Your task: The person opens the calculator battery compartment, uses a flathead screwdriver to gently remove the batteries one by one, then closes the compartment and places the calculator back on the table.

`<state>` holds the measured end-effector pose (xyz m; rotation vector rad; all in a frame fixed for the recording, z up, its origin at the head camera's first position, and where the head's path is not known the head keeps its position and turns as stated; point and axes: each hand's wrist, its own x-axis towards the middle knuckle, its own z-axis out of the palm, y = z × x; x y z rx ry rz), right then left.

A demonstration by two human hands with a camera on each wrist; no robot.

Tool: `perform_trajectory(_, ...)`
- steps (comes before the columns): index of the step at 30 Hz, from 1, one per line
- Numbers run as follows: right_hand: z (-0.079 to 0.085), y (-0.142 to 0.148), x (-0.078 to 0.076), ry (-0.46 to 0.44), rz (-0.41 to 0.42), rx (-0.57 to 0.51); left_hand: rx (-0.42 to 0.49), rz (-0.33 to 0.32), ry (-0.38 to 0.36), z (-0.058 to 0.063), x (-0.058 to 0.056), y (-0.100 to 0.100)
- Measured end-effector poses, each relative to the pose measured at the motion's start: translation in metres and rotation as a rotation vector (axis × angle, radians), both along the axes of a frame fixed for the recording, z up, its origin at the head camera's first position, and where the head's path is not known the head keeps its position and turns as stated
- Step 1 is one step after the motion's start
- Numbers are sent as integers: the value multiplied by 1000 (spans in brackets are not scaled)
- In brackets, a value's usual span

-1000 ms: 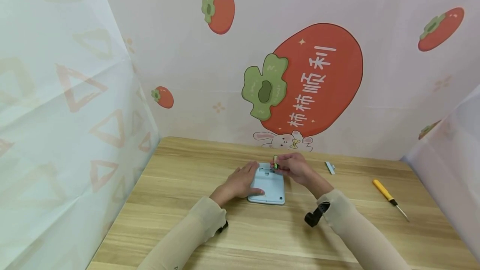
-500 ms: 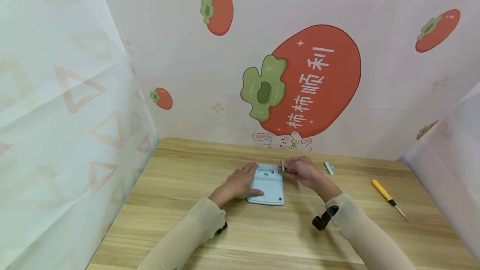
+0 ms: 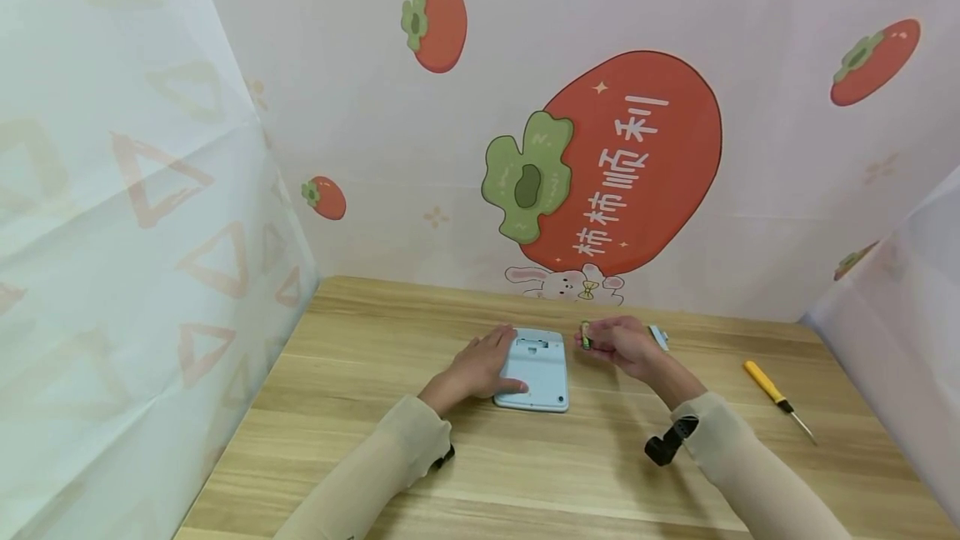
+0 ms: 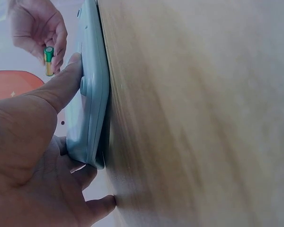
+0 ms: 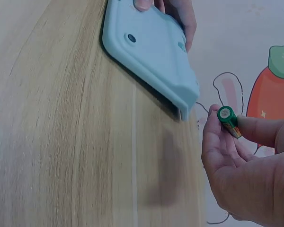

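A light blue calculator [image 3: 542, 373] lies face down on the table, its battery slot [image 3: 533, 343] uncovered near the far end. My left hand [image 3: 476, 367] holds it along the left side, thumb lying over its back and fingers at the far left edge. Just right of the calculator, my right hand [image 3: 628, 346] pinches a small green and yellow battery [image 3: 586, 335] between thumb and fingers. In the right wrist view the battery [image 5: 228, 121] stands apart from the calculator [image 5: 156, 52], one flat metal end showing.
The light blue battery cover [image 3: 659, 337] lies beyond my right hand, partly hidden by it. Farther right is a screwdriver [image 3: 768, 383] with a yellow handle. A printed backdrop [image 3: 375, 107] rises along the wooden table's [image 3: 360, 357] far edge.
My right hand has moved right with the battery, from over the calculator's far end to beside it. The battery slot has come into fuller view. My left hand stays on the calculator.
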<state>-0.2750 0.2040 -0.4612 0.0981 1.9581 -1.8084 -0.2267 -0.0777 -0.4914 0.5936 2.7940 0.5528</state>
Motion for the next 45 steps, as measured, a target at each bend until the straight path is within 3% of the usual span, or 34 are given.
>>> perform_trajectory(13, -1, 26, 2, -16, -33, 101, -1, 0, 1, -6, -3, 1)
perform_trajectory(33, 3, 61, 5, 62, 33, 130, 6, 5, -6, -4, -2, 0)
perform_trajectory(45, 1, 78, 8, 36, 8, 161, 0, 9, -10, -5, -3, 0)
